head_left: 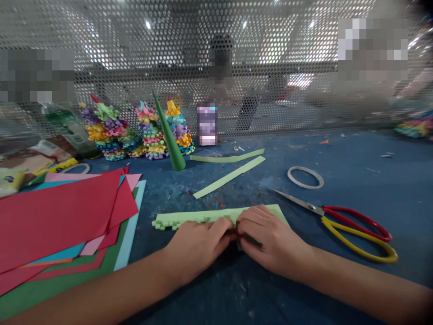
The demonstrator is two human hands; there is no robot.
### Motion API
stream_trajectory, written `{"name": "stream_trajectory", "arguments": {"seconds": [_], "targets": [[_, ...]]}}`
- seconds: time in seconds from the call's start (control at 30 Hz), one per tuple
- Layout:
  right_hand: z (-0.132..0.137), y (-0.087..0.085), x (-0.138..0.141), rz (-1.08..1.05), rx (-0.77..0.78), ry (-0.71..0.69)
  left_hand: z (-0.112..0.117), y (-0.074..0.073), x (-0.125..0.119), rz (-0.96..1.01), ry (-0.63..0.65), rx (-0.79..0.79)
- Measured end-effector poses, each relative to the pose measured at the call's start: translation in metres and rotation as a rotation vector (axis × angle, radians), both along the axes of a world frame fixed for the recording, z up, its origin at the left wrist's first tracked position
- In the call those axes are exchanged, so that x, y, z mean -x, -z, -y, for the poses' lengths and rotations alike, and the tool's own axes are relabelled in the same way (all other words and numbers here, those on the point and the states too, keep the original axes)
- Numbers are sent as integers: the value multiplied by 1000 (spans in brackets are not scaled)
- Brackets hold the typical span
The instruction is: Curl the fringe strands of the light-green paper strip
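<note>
Both my hands rest on a light green fringed paper strip (189, 218) lying on the blue table (355, 203). My left hand (198, 246) has its fingers curled and pressed onto the strip's middle. My right hand (270, 239) is closed too, fingertips pinching the same strip where the two hands meet. The strip's cut fringe sticks out to the left of my left hand. A thin dark stick seems to lie under my right fingers, but I cannot make it out.
Red-and-yellow scissors (352, 223) lie right of my hands, a tape ring (305, 177) beyond them. Coloured paper sheets (64, 221) are stacked at left. Two loose green strips (230, 177), a green paper cone (171, 137) and colourful paper trees (135, 131) stand behind, before a perforated metal screen.
</note>
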State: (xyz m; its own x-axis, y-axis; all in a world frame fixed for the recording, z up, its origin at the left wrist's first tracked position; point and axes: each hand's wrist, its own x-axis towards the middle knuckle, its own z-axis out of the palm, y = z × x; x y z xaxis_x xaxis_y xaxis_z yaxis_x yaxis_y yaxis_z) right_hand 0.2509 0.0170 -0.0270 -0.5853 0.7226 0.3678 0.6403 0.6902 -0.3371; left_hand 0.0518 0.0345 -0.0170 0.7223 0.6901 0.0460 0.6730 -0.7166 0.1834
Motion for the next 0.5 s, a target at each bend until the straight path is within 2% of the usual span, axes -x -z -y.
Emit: {"name": "stream_trajectory", "arguments": {"seconds": [0.5], "targets": [[-1, 3, 0, 18, 6, -28, -1, 0, -1, 3, 34, 66]]}}
